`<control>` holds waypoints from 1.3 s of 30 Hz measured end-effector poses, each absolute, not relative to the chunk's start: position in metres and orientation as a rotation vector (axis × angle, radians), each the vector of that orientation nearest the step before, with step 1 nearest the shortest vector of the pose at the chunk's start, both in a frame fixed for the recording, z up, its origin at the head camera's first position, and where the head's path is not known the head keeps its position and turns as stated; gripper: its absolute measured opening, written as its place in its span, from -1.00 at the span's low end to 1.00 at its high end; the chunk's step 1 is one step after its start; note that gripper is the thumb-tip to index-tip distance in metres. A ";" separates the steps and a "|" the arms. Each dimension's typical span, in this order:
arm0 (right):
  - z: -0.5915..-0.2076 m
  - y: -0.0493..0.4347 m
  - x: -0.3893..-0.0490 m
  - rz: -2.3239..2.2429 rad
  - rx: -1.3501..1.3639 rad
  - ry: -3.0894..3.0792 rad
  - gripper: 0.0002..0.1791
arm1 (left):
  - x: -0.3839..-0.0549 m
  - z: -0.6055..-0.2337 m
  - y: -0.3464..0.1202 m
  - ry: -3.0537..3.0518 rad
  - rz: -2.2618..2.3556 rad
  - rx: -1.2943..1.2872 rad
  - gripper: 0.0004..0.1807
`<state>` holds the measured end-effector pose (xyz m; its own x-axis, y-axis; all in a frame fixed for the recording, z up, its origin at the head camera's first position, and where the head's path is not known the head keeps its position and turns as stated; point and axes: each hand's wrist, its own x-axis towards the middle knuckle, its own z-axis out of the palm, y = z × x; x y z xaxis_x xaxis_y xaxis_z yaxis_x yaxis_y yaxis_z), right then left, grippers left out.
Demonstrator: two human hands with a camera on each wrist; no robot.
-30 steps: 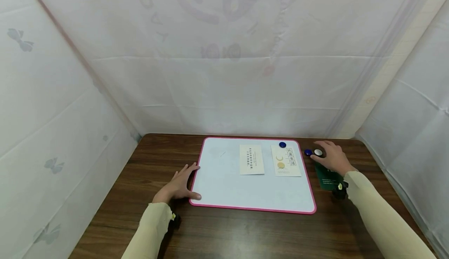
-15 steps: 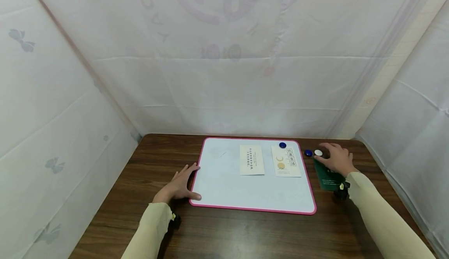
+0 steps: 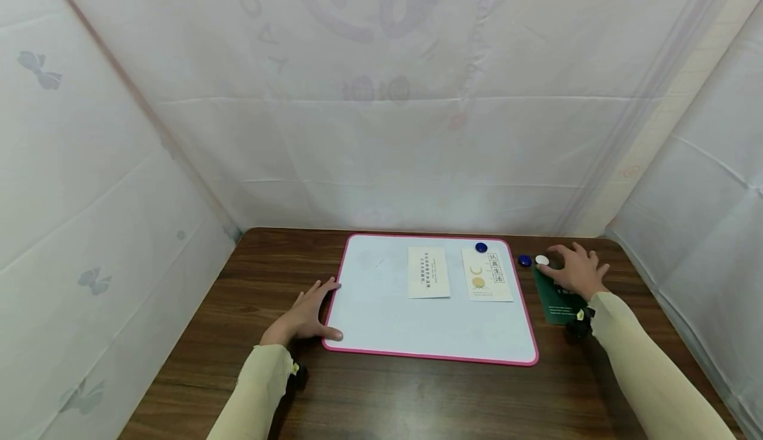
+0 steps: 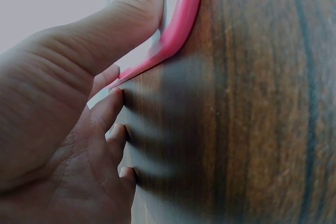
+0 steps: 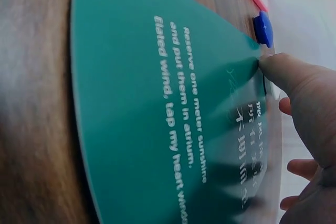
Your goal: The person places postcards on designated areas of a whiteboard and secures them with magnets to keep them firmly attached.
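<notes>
Dark brown wood-grain table (image 3: 381, 393) across the lower part of the head view, back corners rounded. Behind it, a white sheet-like back covering (image 3: 381, 155) with horizontal creases and faint grey-mauve print – large rounded emblem up top, letters, small reddish spot lower down. At left, a white sheet-like side covering (image 3: 119, 195) with grey bow prints, meeting the back at a thin pinkish-brown seam (image 3: 107, 61). At right, a wrinkled white side covering (image 3: 703, 188), bordered by a cream slanting strip (image 3: 664, 99). Soft, even light – pale glare (image 3: 411, 410) on the near tabletop.
</notes>
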<state>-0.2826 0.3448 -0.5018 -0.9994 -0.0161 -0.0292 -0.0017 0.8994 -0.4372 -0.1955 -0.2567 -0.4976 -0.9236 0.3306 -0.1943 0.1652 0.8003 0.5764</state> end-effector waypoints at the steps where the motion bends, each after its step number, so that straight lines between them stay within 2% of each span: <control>1: -0.502 0.345 -0.283 -0.698 -0.014 3.029 -0.24 | -0.196 -0.497 -0.257 2.701 0.829 0.382 0.22; 39: -0.504 0.342 -0.286 -0.751 0.033 2.997 -0.40 | -0.193 -0.491 -0.254 2.693 0.824 0.382 0.20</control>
<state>-0.2855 0.3423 -0.5044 -0.9984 0.0082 -0.0558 0.0335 0.8816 -0.4709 -0.1925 -0.2538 -0.4906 -0.9203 0.3344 -0.2031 0.1634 0.8003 0.5769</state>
